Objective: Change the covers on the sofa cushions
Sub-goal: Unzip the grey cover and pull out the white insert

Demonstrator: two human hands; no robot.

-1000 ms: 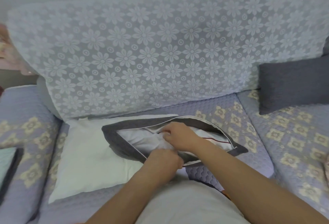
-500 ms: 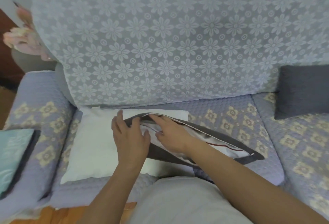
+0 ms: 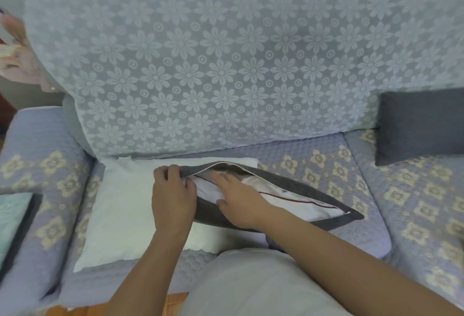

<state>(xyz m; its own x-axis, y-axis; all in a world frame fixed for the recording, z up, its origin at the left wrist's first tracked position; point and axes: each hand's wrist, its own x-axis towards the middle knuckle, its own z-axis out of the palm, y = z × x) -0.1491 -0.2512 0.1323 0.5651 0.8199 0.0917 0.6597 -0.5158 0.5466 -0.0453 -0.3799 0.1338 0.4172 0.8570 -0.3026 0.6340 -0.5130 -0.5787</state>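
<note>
A dark grey cushion cover (image 3: 296, 187) lies on the sofa seat with its long opening gaping toward me. Inside it shows a white cushion insert (image 3: 288, 197) with a thin dark red line. My left hand (image 3: 173, 195) grips the cover's left end, fingers curled over the edge. My right hand (image 3: 238, 197) lies flat with spread fingers on the insert inside the opening. A bare white cushion (image 3: 120, 212) lies under and to the left of the cover.
The sofa seat (image 3: 326, 165) has a lilac quilted cover with cream flowers, and a pale floral lace throw (image 3: 226, 69) hangs over the backrest. A grey cushion (image 3: 421, 124) leans at the right. A teal cushion (image 3: 12, 217) rests on the left armrest.
My left hand has gone from the cover's front edge to its left end and taken hold there. My right hand has flattened on the insert. The view has shifted slightly.
</note>
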